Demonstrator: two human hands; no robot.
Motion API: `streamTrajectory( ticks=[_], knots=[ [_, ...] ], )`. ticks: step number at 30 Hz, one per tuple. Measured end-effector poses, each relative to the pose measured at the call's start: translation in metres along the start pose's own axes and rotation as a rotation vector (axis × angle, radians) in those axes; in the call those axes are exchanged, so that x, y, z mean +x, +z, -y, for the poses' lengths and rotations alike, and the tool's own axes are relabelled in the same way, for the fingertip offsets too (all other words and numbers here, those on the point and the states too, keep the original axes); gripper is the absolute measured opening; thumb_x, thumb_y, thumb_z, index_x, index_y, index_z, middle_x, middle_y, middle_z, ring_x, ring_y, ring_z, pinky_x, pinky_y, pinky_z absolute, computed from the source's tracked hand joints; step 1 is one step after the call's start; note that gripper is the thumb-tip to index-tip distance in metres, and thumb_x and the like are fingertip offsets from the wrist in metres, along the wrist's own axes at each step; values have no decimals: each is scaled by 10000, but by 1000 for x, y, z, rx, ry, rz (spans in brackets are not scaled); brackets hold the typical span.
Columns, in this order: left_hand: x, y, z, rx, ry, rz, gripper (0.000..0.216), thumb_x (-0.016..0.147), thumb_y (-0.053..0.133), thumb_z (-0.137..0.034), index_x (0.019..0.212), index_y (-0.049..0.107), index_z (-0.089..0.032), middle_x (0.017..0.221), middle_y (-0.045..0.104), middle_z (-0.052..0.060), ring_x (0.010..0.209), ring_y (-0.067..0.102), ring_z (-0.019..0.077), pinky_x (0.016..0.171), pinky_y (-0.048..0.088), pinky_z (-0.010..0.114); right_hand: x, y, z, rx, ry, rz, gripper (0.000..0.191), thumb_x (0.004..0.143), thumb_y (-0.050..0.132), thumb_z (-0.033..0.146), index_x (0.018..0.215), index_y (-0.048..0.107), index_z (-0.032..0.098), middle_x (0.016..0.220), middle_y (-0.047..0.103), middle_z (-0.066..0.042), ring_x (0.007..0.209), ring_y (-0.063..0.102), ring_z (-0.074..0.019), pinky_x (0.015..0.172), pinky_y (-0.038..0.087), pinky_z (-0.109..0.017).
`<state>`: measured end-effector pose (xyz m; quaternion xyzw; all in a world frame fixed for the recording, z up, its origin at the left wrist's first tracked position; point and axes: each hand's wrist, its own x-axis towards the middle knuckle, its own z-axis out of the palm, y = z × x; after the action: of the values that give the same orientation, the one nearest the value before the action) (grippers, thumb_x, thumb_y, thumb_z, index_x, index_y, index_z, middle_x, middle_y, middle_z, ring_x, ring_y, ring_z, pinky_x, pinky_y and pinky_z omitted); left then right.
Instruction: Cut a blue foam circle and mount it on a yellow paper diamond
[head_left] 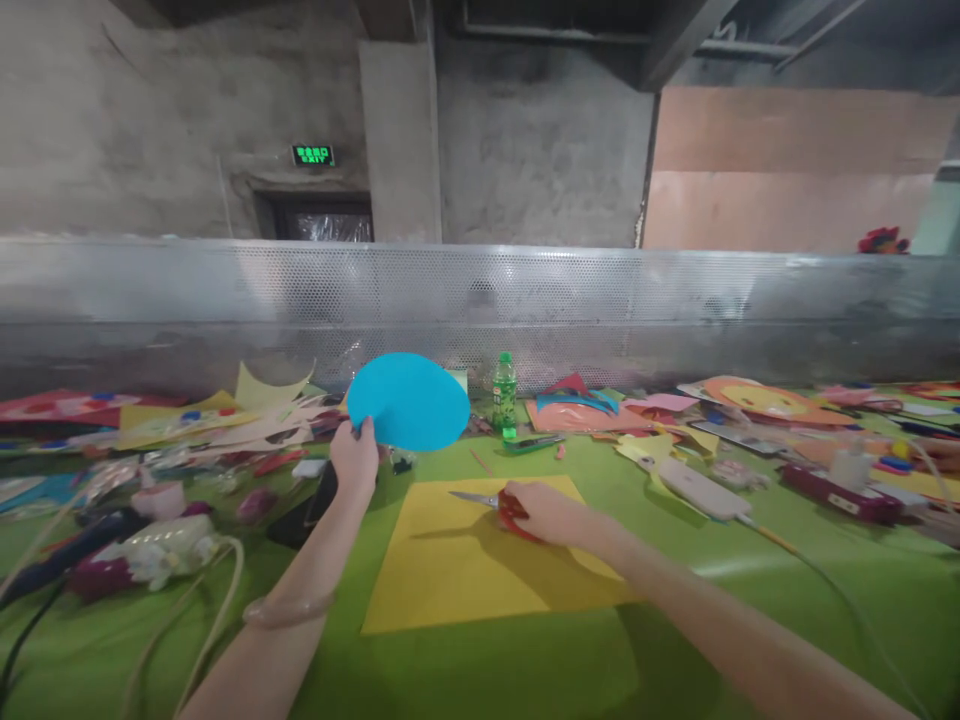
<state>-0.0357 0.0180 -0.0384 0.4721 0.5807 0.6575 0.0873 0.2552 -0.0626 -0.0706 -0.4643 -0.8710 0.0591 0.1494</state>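
The left arm reaches forward, its hand (pixel 354 458) raised above the desk (pixel 525 670), thumb and fingers pinched on the lower left edge of a blue paper oval (pixel 412 400), which is held up in the air. The right forearm slants in from the lower right; that hand (pixel 551 512) has its grip closed around red-handled scissors (pixel 476 498), blades pointing left over a yellow sheet (pixel 450 580).

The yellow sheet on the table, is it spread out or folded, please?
Spread out: the yellow sheet lies flat on the green table, below the right hand and the scissors, and no fold shows.
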Motion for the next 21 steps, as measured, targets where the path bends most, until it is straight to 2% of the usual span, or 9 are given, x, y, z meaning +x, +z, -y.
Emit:
streamTrajectory(
  ticks=[3,7,13,17,19,21],
  knots=[
    [0,1,0,-8,-31,3,180,748,475,-393,692,476,-222,559,568,27,553,588,231,492,398,286,-16,-2,11,7,-28,0,180,825,473,294,926,530,157,858,634,-82,694,555,-160,574,327,-227],
    [1,1,-2,-24,-58,14,188,744,478,-393,702,492,-210,565,569,33,554,584,232,496,400,290,-3,-6,10,-17,17,40,211,825,465,330,896,539,146,823,627,-88,631,524,-150,538,312,-226],
    [-4,-2,-8,-72,-57,66,173,750,476,-374,705,480,-207,528,543,10,480,561,203,460,395,281,41,-2,-19,-31,37,-17,159,791,494,235,876,561,118,801,632,-107,614,516,-154,532,294,-235],
    [-9,1,-12,-133,-57,147,194,739,507,-384,683,469,-202,514,518,-18,444,550,173,431,390,258,47,4,-41,-2,45,-79,153,779,507,195,908,562,133,834,639,-94,663,541,-156,577,325,-234],
    [-11,4,-13,-171,-66,204,211,732,521,-398,703,488,-191,532,533,-19,443,552,164,426,396,253,45,5,-48,39,83,-170,174,802,488,221,946,551,148,850,641,-83,701,554,-158,614,350,-238],
    [-11,7,-13,-208,-79,276,250,720,542,-429,736,520,-181,552,557,-16,441,548,156,423,403,252,42,3,-53,200,163,-364,203,816,479,288,955,549,158,847,641,-78,733,565,-169,652,376,-256]
  ],
)
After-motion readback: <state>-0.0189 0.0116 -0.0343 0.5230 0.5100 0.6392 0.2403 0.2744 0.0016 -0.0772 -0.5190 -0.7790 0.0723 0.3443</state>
